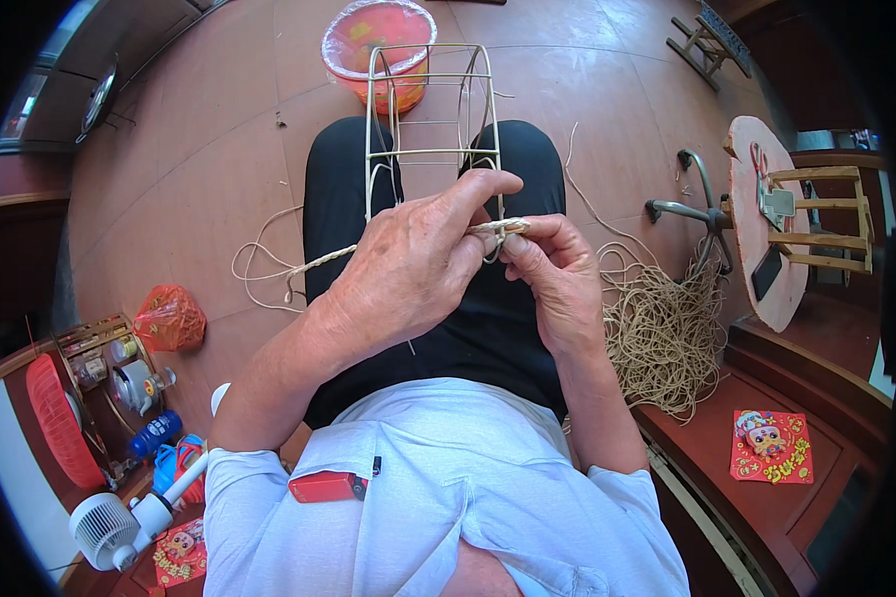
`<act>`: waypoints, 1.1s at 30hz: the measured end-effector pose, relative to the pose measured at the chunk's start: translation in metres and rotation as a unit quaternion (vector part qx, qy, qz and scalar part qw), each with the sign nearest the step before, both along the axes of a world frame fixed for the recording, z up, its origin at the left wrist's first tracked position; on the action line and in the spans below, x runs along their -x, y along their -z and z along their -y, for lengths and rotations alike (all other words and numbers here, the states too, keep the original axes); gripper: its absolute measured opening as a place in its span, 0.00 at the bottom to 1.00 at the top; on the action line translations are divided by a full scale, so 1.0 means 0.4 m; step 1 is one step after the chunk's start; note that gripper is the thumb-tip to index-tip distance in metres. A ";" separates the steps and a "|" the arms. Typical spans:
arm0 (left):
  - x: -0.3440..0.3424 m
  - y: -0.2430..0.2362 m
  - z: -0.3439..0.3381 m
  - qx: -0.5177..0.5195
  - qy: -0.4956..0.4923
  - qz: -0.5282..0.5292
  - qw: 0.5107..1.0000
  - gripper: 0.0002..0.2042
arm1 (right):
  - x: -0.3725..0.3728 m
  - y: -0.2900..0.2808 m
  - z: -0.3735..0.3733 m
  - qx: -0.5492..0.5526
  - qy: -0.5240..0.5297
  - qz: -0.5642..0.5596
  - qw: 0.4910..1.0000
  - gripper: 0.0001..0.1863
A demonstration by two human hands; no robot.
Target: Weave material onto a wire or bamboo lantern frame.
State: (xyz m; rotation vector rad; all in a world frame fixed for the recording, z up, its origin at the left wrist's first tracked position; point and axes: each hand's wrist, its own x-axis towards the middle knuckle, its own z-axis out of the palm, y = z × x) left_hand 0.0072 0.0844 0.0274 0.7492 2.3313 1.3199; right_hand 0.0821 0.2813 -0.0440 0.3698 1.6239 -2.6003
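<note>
A boxy frame of pale metal rods stands over my thighs, with its near end at my hands. My right hand pinches a twisted beige cord between thumb and forefinger, at a small loop beside the frame's near right corner. My left hand is closed on the same cord, its forefinger stretched out above the loop. The cord runs out past my left wrist, and its thin tail hangs in loose curls toward the floor. My left palm hides part of the frame's near end.
A big tangled heap of beige cord lies to my right. Beyond the frame stands a red plastic-lined bin. At right is a round pink-topped table with scissors and a phone. A white fan and a red bag are at left.
</note>
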 end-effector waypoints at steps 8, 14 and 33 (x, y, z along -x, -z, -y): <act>-0.001 -0.003 0.004 -0.020 -0.003 0.011 1.000 0.24 | 0.018 0.021 -0.053 0.118 -0.095 0.031 0.988 0.11; -0.002 0.002 0.000 -0.038 -0.007 0.012 0.999 0.23 | 0.050 0.042 -0.068 0.176 -0.160 0.063 0.969 0.16; -0.007 0.010 0.005 -0.035 -0.008 -0.023 0.999 0.23 | 0.057 0.054 -0.060 0.265 -0.197 0.086 0.940 0.19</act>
